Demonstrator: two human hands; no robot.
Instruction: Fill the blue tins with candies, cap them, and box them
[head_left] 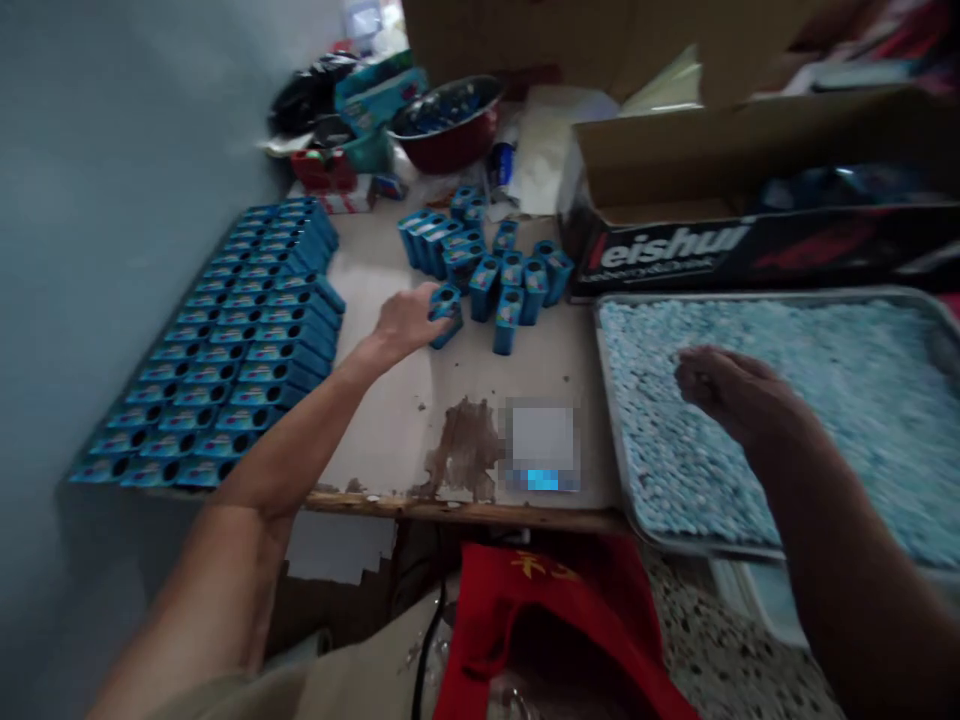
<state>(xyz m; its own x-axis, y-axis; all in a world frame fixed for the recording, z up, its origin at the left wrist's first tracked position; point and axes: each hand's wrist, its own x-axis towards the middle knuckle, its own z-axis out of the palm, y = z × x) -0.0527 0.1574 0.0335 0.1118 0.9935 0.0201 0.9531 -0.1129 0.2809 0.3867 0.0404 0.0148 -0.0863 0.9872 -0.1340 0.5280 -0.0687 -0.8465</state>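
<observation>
My left hand [406, 322] is closed on a small blue box [445, 316] with a dark round hole in its top. Just beyond it stands a loose cluster of similar blue boxes [484, 285], upright on the table. Over the left part of a metal tray [609, 400] is my right hand [724, 385], its fingers curled together. Small pale-blue pellets [847, 400] fill the tray. Whatever those curled fingers hold, if anything, is hidden.
Rows of blue boxes [225, 350] line the table's left side. A black-sided carton [675, 250] stands behind the tray. At the back sits a red bowl [450, 145] holding blue items. A red bag [555, 600] hangs below the table's front edge [465, 508].
</observation>
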